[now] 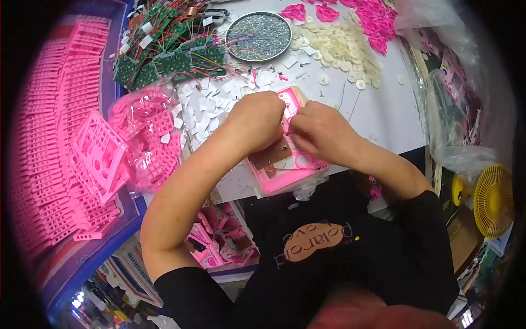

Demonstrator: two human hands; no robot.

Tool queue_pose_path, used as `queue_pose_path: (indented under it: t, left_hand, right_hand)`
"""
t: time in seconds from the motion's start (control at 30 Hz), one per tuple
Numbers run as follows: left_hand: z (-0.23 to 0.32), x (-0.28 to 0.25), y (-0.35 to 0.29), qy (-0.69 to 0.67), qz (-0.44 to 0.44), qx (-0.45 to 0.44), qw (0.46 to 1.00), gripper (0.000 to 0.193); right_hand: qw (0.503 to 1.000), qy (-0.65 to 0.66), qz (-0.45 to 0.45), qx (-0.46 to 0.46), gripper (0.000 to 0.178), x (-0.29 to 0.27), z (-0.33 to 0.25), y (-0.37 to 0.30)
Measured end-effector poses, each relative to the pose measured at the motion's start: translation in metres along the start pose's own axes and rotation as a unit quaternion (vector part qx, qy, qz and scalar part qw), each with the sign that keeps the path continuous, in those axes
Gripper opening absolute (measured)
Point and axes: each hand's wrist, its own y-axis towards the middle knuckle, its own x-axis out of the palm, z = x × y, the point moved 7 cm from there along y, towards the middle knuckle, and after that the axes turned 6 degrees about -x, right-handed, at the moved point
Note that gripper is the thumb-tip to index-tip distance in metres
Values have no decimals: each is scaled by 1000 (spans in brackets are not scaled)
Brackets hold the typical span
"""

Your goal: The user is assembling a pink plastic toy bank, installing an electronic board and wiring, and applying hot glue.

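Note:
On the white table before me lies a pink plastic toy housing (280,183), its inside facing up. A brown circuit board (270,157) sits in its nearer left part, beside a white round piece (303,160). My left hand (257,119) is closed over the housing's left side, its fingertips curled down and mostly hidden. From the right, my right hand (322,131) has thumb and forefinger pinched together above the housing's middle. Both sets of fingertips nearly meet; anything small between them cannot be made out.
Pink grid-like casings (49,142) fill a blue-edged bin at left, beside bagged pink button pads (148,137). Wired green circuit boards (189,60), a round tin of screws (259,37), white paper pieces (211,107) and cream discs (345,49) lie beyond. A yellow fan (493,201) stands right.

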Motion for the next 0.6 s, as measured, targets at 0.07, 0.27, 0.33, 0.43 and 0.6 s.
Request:
queue_pose_path:
  t: [0.07, 0.27, 0.33, 0.43, 0.6]
  left_hand:
    - [4, 3, 0, 30, 7, -4, 1000, 10]
    - [21, 4, 2, 114, -4, 12, 993, 15]
    - [19, 5, 3, 118, -15, 6, 993, 17]
    - [25, 6, -6, 126, 5, 3, 992, 16]
    - [2, -1, -12, -12, 42, -32, 999, 14]
  right_hand:
    - [1000, -4, 10, -7, 12, 1, -1, -1]
    - [1000, -16, 19, -4, 9, -2, -3, -2]
    - [1000, -16, 20, -2, 10, -1, -2, -2]
    - [1000, -25, 10, -2, 11, -1, -3, -3]
    - [994, -91, -46, 33, 12, 3, -7, -5]
